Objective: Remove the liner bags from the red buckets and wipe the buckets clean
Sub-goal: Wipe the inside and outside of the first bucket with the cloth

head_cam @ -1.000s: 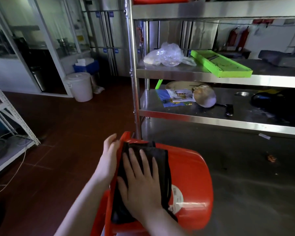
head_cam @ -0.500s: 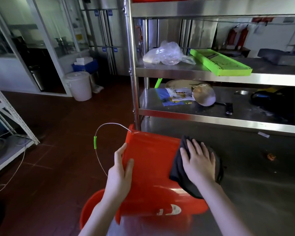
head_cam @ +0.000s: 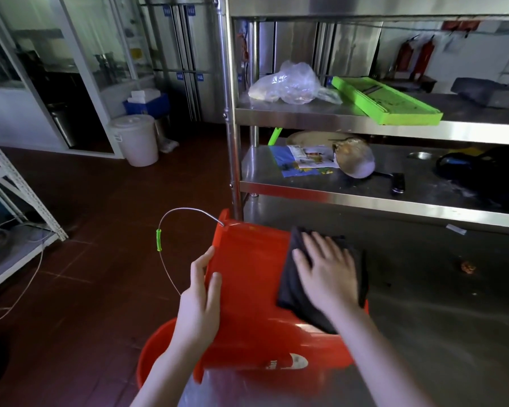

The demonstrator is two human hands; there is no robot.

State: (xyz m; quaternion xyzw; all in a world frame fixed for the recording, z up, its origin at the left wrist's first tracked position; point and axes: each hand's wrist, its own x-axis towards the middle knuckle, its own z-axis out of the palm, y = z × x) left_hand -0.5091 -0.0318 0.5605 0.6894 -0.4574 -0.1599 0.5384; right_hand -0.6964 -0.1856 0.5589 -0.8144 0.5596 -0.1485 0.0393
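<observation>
Two red buckets. The lower bucket (head_cam: pixel 153 356) stands off the left edge of the table (head_cam: pixel 423 333), contents hidden. The upper bucket (head_cam: pixel 247 289) lies on its side at that edge, handle (head_cam: pixel 158 240) overhanging; interior not visible. Left hand (head_cam: pixel 200 292), fingers straight, steadies its rim. Right hand (head_cam: pixel 326 271), flat, presses the cloth (head_cam: pixel 297 301) on its wall. Judged light, stiff, slick: brace at the rim.

Bucket (head_cam: pixel 247 289) lies on its side at lower centre, on the table (head_cam: pixel 438 333) edge, rim toward frame left. Your left hand (head_cam: pixel 200 306) rests on its left wall; your right hand (head_cam: pixel 326 277) presses a cloth (head_cam: pixel 291 298) on its right part. Wire handle (head_cam: pixel 185 211) juts left. 2nd bucket (head_cam: pixel 156 356) sits below, lower left. Behind, rack (head_cam: pixel 335 120) at upper right: bag (head_cam: pixel 288 83) left of tray (head_cam: pixel 385 99) on the upper shelf, papers (head_cam: pixel 306 160) on the shelf below. Pail (head_cam: pixel 137 139) on the floor, upper left.
</observation>
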